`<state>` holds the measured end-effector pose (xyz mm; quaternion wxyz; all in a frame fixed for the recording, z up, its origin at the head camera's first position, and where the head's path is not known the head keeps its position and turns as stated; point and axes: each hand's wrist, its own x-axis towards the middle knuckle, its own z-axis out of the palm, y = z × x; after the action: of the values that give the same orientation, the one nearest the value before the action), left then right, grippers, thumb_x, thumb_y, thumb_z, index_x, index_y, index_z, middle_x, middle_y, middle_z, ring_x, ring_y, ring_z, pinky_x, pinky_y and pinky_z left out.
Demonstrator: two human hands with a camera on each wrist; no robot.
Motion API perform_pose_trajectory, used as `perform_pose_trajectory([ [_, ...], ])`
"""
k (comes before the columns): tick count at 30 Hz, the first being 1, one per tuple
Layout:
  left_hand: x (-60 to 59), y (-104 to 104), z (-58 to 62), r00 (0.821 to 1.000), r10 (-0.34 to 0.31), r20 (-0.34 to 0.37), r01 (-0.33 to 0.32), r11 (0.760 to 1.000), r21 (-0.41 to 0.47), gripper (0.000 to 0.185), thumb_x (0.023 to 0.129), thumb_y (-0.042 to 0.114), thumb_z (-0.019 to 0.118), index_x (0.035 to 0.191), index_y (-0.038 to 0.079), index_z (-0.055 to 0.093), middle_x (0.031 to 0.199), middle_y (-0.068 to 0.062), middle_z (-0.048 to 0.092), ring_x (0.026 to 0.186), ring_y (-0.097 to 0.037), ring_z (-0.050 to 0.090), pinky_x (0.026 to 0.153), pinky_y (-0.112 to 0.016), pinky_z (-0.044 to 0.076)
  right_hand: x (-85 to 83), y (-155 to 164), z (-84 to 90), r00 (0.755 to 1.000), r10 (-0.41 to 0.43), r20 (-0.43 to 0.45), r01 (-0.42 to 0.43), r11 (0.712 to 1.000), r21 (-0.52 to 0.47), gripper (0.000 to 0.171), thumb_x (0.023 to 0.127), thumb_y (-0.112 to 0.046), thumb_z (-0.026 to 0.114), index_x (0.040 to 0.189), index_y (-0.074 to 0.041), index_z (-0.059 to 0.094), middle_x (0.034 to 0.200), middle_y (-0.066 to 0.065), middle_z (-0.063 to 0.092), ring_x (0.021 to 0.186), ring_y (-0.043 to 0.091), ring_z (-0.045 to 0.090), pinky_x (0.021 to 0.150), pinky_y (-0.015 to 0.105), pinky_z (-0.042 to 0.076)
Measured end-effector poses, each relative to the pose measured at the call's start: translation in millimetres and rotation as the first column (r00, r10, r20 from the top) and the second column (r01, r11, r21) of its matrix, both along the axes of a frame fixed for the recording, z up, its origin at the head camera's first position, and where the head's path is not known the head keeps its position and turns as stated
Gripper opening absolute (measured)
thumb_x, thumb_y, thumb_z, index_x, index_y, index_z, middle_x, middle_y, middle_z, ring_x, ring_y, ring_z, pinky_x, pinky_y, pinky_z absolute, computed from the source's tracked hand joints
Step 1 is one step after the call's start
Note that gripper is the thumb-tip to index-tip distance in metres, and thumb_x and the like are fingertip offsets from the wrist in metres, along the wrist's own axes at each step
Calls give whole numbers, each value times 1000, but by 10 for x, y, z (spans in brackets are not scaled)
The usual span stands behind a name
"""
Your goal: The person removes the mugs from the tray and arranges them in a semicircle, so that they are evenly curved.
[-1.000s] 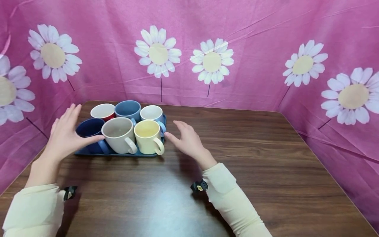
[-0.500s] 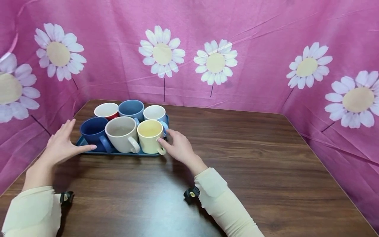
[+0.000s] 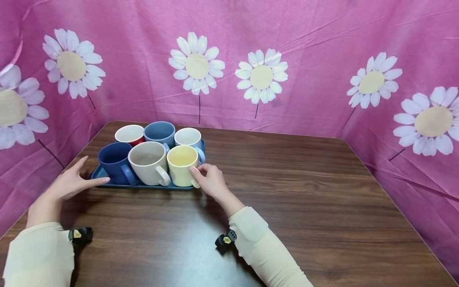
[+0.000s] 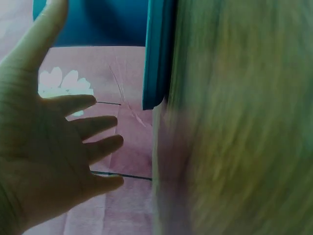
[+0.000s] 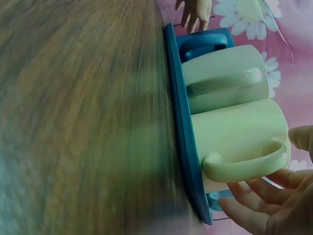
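Note:
A blue tray [image 3: 101, 175] carries several mugs. My right hand [image 3: 211, 181] is at the yellow mug [image 3: 179, 167], its thumb overlapping the handle in the head view. In the right wrist view the thumb [image 5: 301, 138] is by the upper end of that handle [image 5: 244, 169]. The loosely bent fingers [image 5: 259, 196] lie along its other side, spread apart. My left hand [image 3: 68, 183] is spread wide at the tray's left end, near the dark blue mug [image 3: 114, 163]. Its thumb points at the tray corner, and nothing is in the palm in the left wrist view.
A light grey mug [image 3: 145, 165] stands between the dark blue and yellow ones. Behind them are a red mug with white inside [image 3: 130, 134], a medium blue mug [image 3: 159, 133] and a light blue mug [image 3: 188, 137]. Pink flowered cloth [image 3: 308, 95] encloses the wooden table [image 3: 287, 179].
My right hand has moved left and down to the yellow mug's handle, its fingers drawing in. The left hand has lowered beside the tray. The mugs shift slightly in view with the camera.

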<state>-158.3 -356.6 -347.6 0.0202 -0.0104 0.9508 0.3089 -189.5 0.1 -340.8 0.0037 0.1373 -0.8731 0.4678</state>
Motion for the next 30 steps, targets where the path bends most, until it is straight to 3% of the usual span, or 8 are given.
perform_pose_trajectory([
  [4,-7,-19,-40,999,0,46,-2,1000,26,96,79,43,56,133,-7,-5,124,-44,15,111,-57,17,83,-64,18,-11,-18,-23,995,15,100,-5,995,-104,28,85,-26,55,75,-1,63,62,2,55,58,11,48,51,21,39],
  [10,7,-45,-104,995,-5,100,-3,997,78,94,81,44,52,133,-4,-10,126,-43,9,113,-56,11,84,-65,16,-30,-59,-48,951,57,303,37,954,-297,32,86,-22,53,73,6,59,62,8,56,54,13,48,52,30,47],
  [14,16,-46,-155,994,4,107,-13,996,83,94,81,45,52,134,-3,-9,129,-41,3,115,-56,6,84,-65,14,-36,-82,-28,932,63,358,58,947,-316,34,88,-22,51,71,7,58,61,6,55,53,12,48,53,36,48],
  [18,3,-32,-209,996,6,92,-13,997,74,94,80,45,53,134,-4,-6,129,-40,2,115,-56,5,85,-66,9,-48,-100,15,905,63,421,83,943,-321,32,89,-20,49,71,6,58,58,4,53,50,11,47,48,31,44],
  [24,-17,-27,-269,997,-4,71,4,1000,0,92,79,48,52,135,-4,1,130,-39,3,116,-54,-6,77,-71,-5,-80,-125,82,826,95,556,130,927,-351,28,89,-17,48,82,7,60,59,4,54,51,11,48,44,23,39],
  [30,-33,8,-315,998,-8,56,10,999,-35,92,77,49,55,136,0,4,131,-38,1,117,-51,-11,74,-72,-6,-64,-133,180,765,126,632,201,885,-419,22,88,-9,48,82,9,58,54,4,51,46,10,46,43,21,35],
])
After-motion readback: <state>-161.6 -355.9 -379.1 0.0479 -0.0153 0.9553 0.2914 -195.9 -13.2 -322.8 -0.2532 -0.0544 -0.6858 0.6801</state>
